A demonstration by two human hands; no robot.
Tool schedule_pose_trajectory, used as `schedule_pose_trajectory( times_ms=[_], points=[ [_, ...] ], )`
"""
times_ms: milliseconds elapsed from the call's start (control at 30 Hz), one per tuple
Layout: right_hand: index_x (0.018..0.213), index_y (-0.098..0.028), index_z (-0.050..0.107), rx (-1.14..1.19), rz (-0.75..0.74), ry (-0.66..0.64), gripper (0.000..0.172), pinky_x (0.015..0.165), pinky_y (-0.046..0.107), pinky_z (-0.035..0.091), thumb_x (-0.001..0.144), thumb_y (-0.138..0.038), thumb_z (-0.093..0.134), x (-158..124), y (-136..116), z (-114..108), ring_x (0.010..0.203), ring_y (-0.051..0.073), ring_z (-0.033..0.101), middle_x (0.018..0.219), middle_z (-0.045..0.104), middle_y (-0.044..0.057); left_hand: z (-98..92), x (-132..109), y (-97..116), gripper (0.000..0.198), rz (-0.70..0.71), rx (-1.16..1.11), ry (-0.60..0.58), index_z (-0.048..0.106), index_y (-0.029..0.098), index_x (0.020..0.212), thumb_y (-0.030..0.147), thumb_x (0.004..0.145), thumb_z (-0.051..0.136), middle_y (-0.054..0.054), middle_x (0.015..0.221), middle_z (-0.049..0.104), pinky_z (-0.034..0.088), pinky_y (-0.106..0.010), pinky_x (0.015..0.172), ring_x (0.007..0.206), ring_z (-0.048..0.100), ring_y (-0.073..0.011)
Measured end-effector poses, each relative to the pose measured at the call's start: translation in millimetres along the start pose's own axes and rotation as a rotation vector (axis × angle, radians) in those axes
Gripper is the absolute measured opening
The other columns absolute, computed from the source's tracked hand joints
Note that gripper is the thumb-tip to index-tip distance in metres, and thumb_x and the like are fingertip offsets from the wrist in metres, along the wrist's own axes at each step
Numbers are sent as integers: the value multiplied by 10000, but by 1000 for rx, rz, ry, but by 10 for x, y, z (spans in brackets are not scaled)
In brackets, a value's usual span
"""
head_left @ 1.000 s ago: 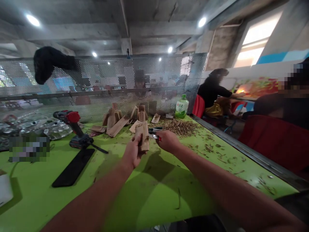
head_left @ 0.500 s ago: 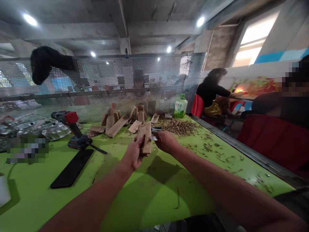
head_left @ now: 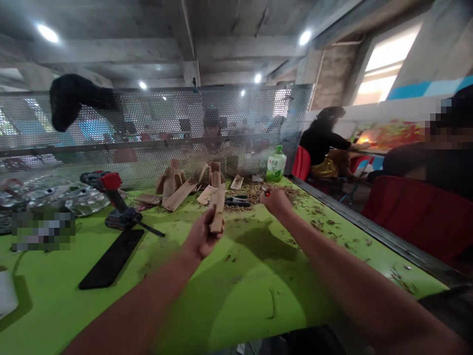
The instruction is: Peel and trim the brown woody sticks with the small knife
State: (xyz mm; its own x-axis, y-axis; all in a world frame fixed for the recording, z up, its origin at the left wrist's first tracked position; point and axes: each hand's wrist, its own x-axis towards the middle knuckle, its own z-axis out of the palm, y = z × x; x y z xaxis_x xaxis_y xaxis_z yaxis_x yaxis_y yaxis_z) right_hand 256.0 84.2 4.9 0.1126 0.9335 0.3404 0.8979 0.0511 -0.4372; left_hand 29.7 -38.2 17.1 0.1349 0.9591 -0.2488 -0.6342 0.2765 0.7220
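Note:
My left hand (head_left: pixel 202 234) is closed around a flat strip of bamboo or wood (head_left: pixel 218 212), raised over the green table and turned nearly edge-on. Off to its right, my right hand (head_left: pixel 276 199) is wrapped round a small knife (head_left: pixel 267 194). Only the knife's red part and a bit of metal show; the fist hides the rest. The two hands are well apart. Between them on the table lies a dark-handled tool like pliers or shears (head_left: pixel 238 201). Behind my right hand spreads a heap of brown shavings (head_left: pixel 254 190).
Similar strips (head_left: pixel 179 195) are stacked toward the mesh screen (head_left: pixel 155 128). A green tea bottle (head_left: pixel 276 165) stands behind the shavings. At left are a cordless drill (head_left: pixel 111 197), a black flat bar (head_left: pixel 112 261) and clear plastic packs (head_left: pixel 81 197). People sit on red chairs (head_left: pixel 410 212) at right.
My right hand with the knife has moved away from the strip, up and right. The strip has turned from its broad face to its edge. Small chips now lie on the table below.

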Motion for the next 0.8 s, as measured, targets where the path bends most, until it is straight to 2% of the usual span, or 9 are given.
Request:
schedule_pose_trajectory(
  times_ms=[100,200,300,433,800],
  points=[
    [889,-184,720,-8,-219,-28,239,582,254,309,876,-289,506,-229,-267,51,677,177,600,800,714,84,-48,98,168,212,9,-7,66,557,154,895,298,994,436,-2,562,561,334,-158,327,393,523,-96],
    [811,-181,690,-26,-406,-44,220,566,259,262,867,-258,492,-433,-468,50,630,157,555,755,697,72,-32,97,146,180,37,21,69,555,158,915,286,987,452,0,559,569,333,-157,324,384,526,-101],
    [808,-179,688,-60,-516,-73,201,574,262,249,846,-226,496,-576,-591,6,647,159,558,772,702,79,-22,91,86,179,42,35,56,553,159,921,286,990,446,3,563,572,333,-158,322,377,522,-99],
    [829,-177,702,-111,-542,-119,219,572,262,249,856,-235,493,-666,-675,-44,667,163,579,803,719,91,-37,115,47,194,54,54,16,542,164,893,293,996,441,15,568,564,342,-164,316,381,521,-93],
    [881,-184,723,-176,-555,-153,218,561,272,258,854,-249,517,-712,-712,-66,666,170,603,836,736,96,-104,187,-41,147,171,94,-45,553,169,907,297,902,624,51,582,551,364,-185,308,382,480,-83]
  ],
)
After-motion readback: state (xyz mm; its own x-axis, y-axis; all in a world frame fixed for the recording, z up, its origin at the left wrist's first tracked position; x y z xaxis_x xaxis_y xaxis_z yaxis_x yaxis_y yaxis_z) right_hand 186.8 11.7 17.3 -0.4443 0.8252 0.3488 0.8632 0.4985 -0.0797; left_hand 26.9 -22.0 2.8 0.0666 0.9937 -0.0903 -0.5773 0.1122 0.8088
